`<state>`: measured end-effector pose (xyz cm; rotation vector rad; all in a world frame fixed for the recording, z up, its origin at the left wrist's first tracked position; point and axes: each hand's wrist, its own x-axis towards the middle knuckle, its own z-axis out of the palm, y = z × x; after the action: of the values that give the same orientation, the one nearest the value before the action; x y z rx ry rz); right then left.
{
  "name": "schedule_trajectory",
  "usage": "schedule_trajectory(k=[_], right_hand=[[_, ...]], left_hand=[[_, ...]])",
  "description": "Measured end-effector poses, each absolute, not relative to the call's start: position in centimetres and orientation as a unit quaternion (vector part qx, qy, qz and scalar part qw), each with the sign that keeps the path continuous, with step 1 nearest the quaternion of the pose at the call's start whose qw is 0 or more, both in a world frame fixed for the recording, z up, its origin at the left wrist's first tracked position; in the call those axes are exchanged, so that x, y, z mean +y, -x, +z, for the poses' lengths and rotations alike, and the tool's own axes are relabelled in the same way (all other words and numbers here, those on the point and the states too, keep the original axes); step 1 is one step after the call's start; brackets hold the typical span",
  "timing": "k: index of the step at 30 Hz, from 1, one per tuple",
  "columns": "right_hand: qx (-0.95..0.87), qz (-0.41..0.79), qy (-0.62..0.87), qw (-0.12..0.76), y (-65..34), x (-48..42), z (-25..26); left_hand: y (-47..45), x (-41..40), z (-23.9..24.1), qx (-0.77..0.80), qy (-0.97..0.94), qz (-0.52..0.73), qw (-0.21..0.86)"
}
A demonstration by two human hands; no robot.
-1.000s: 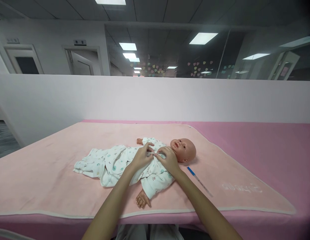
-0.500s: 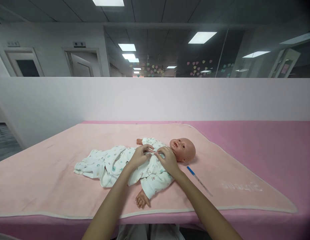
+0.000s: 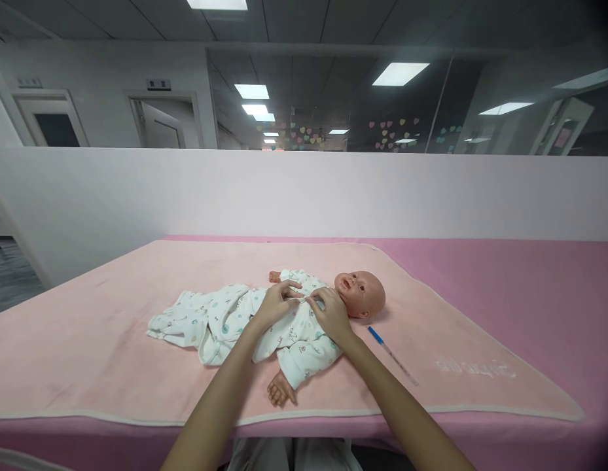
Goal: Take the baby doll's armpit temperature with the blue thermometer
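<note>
A baby doll [image 3: 365, 294] lies on its back, its head to the right. It wears a white patterned baby outfit [image 3: 306, 356] with long sleeves and legs. At the doll's chest, my left hand [image 3: 278, 304] pinches the front of the outfit between thumb and fingers. Close beside it, my right hand [image 3: 332, 315] pinches the same front edge nearer the neck. A small raised fold of cloth shows between the two sets of fingertips. Whether a fastener sits in that fold is too small to tell.
The doll rests on a peach blanket [image 3: 102, 353] with a pale border, over a pink table surface [image 3: 529, 288]. Right of my right forearm lies a pen with a blue cap [image 3: 375, 335]. A white low wall [image 3: 304, 196] stands behind the table.
Both hands stay pinched on the outfit's front with hardly any movement. The whole view has shifted slightly.
</note>
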<state>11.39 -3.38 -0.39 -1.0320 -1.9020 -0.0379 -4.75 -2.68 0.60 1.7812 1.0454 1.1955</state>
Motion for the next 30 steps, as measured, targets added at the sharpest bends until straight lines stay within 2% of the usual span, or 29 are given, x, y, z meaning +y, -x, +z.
schedule_trajectory(k=[10, 30], right_hand=[[-0.774, -0.017, 0.422, 0.471, -11.37, -3.42, -0.41], [-0.772, 0.007, 0.42, 0.476, -11.74, -2.77, -1.19]], left_hand=[[4.56, -3.4, 1.08, 0.396, -0.731, 0.455, 0.319], [4.31, -3.36, 1.16, 0.397, -0.748, 0.449, 0.285]])
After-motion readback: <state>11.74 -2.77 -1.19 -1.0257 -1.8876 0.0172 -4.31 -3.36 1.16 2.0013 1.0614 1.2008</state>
